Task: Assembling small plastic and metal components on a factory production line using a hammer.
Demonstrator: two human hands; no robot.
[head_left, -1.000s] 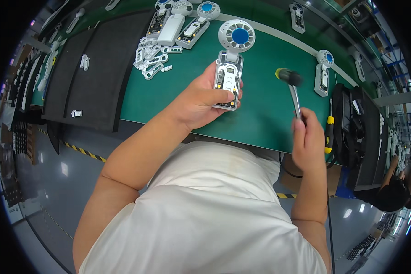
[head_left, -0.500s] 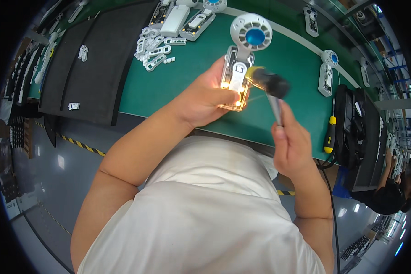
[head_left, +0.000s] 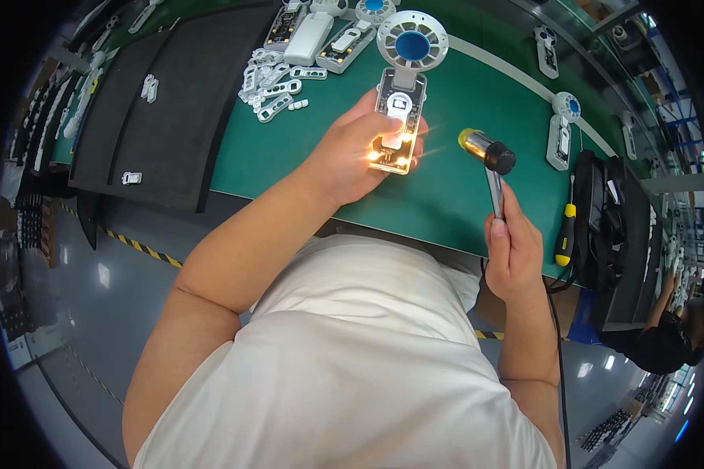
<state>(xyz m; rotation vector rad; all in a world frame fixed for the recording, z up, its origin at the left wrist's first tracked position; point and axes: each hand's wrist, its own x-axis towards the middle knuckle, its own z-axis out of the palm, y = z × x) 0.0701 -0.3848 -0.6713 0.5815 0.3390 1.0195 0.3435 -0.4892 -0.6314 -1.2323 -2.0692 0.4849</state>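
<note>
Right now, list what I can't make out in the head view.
In the head view:
- Back of the held device: hidden by its own front and the left hand.
- Lower end of the hammer: hidden inside the right hand.
- Heads of the rear devices: cut off by the upper edge.
- Bottom of the parts heap: covered by upper pieces.

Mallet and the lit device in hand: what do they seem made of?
Mallet: the handle looks like polished metal, given its bright reflections; the matte black end and yellow end may be rubber or plastic. Device: probably plastic, evenly opaque white on the round head, seemingly clear over the body, where circuitry shows.
</note>
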